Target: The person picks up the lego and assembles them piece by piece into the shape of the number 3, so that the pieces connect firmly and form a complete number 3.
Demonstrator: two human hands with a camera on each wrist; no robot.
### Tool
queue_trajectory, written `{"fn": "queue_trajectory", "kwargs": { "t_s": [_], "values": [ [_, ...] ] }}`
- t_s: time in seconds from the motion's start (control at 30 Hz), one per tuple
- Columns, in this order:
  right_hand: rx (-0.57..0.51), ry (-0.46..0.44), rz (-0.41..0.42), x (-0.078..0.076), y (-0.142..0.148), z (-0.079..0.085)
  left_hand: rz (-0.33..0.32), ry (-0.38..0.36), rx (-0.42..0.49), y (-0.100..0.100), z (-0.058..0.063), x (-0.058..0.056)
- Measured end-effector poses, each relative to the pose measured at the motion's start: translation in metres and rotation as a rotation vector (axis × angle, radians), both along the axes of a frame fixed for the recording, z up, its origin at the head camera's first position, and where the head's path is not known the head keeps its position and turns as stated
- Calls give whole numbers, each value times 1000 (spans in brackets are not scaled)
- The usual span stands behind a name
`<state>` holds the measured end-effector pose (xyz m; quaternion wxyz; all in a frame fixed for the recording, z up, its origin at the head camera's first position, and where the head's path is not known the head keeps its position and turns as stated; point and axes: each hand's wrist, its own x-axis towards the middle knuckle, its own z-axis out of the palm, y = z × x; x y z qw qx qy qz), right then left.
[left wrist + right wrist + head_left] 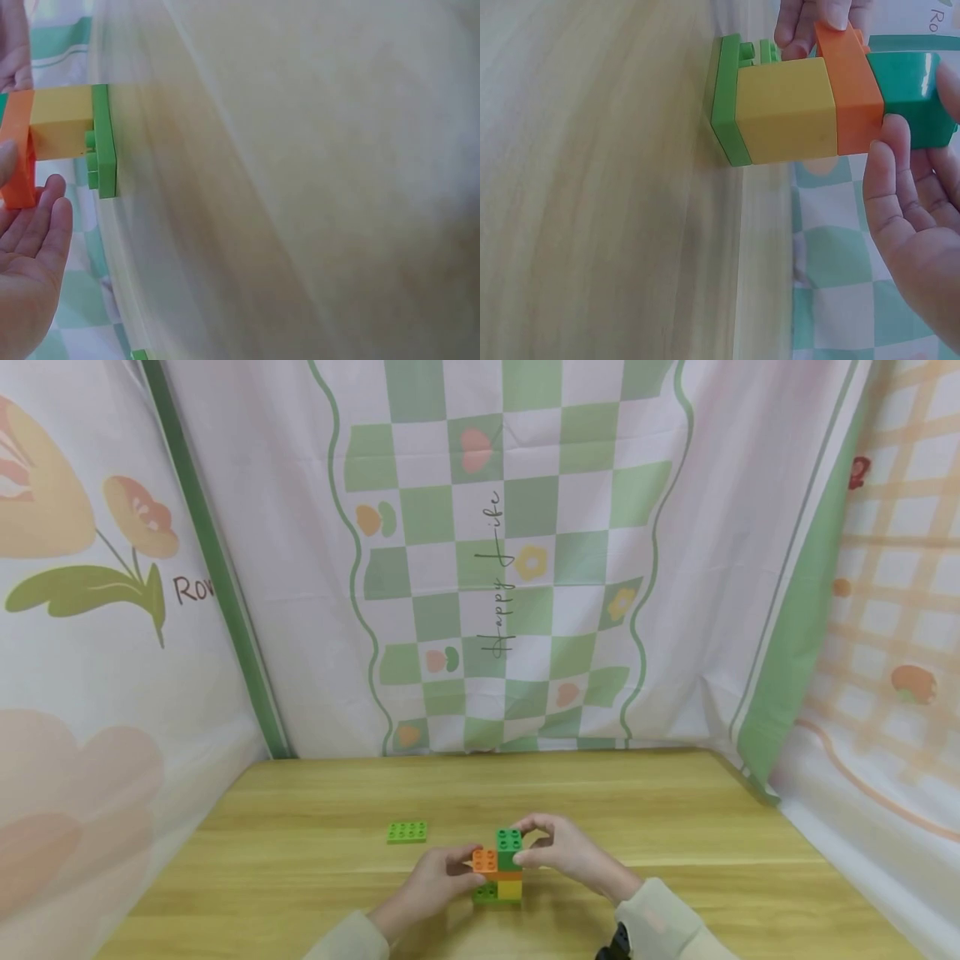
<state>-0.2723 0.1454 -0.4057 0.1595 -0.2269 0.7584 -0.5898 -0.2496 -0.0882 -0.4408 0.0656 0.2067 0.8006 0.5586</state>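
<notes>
A small stack of toy building bricks stands on the table. At its bottom lies a light green plate (726, 101), with a yellow brick (787, 109) upright on one end. Across the yellow brick sits a flat orange brick (485, 860), its left end jutting out over the plate. On the orange brick's right end is a dark green brick (510, 852). My left hand (435, 881) pinches the overhanging orange end between thumb and fingers. From the other side my right hand (566, 856) grips the dark green brick, a fingertip near the orange brick's edge.
Another light green plate (407, 832) lies studs up on the wooden table (315, 827), behind and left of the stack. A patterned curtain (480, 610) hangs along the table's far edge, with more printed cloth on both sides.
</notes>
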Motion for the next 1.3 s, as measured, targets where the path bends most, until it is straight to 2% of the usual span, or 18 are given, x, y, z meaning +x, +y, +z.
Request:
{"fn": "queue_trajectory", "kwargs": {
  "t_s": [0.13, 0.17, 0.27, 0.6, 0.8, 0.97, 1.17, 1.3],
  "values": [
    [-3, -4, 4, 0, 0, 2, -15, 9, 15, -2, 2, 1],
    [-6, -8, 5, 1, 0, 2, -15, 2, 18, -4, -1, -2],
    [-6, -10, 5, 1, -1, 4, 0, -19, 26, -8, 1, -3],
    [0, -16, 14, 1, 1, 4, 35, 38, 51, -32, 21, -8],
    [0, -20, 18, 0, 1, 2, 94, 105, 50, -48, 26, -15],
    [-4, -9, 22, 0, 2, 1, 141, 102, 66, -60, 25, -23],
    [-2, -19, 24, 0, 2, 0, 224, 121, 34, -72, 22, -34],
    [-1, -27, 22, 0, 2, 1, 251, 118, 21, -78, 19, -40]
  ]
}}
